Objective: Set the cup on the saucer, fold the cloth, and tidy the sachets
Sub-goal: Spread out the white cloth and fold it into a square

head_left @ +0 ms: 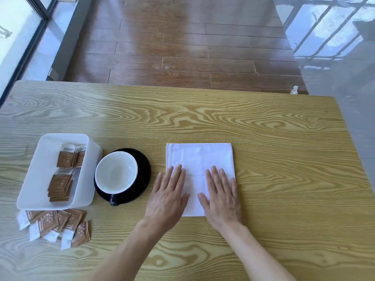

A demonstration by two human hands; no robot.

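White tray (40, 175), left of the cup (116, 171): some sachets (60, 184) filed inside, loose sachets (54, 226) at its near edge, untidied. Cup seated on saucer (145, 171): done. Cloth (199, 165), right of the cup: folded, left hand (167, 197) and right hand (222, 196) pressed flat, each grip wide, holding nothing.

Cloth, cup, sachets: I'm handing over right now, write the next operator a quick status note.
Left hand and right hand: both open, flat on the cloth, holding nothing.
Cloth: folded into a neat rectangle at table centre.
Cup: empty, on the saucer. Done.
Sachets: some stacked in the tray; a loose pile lies on the table in front of it.
Left: put the loose pile in the tray.
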